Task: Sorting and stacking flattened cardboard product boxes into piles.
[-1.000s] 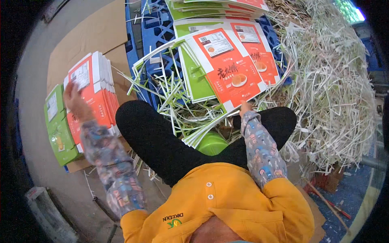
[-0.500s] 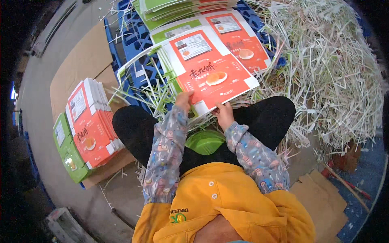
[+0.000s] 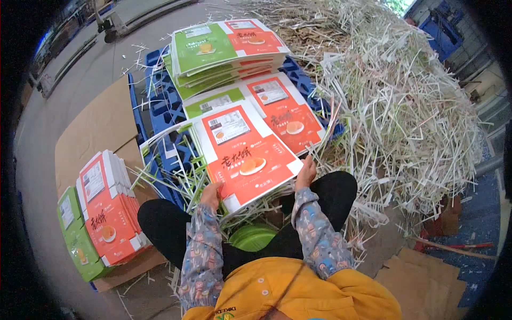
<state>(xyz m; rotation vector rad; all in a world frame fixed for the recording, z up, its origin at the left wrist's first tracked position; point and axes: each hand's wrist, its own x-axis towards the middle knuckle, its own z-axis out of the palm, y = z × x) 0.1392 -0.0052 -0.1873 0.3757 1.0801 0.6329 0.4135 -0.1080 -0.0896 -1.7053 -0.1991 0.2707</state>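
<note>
Above my lap lies a printed cardboard sheet, orange-red with white borders and a picture of round food on a plate. It may be several sheets together. My left hand is closed on its near left edge. My right hand holds its right corner, thumb on top and the other fingers partly hidden. Another orange-red and green printed sheet lies under and beyond it. Farther off, a stack of green and orange-red sheets rises in uneven layers.
Paper strips form a large heap at right. A blue plastic pallet lies beneath the sheets. At left, stacks of orange-red cut pieces and green cut pieces rest on brown cardboard. Something round and green sits between my legs.
My right hand has moved along the sheet's near edge to its right corner. My left hand stays at the left edge. The view has tilted up, showing more of the far stack.
</note>
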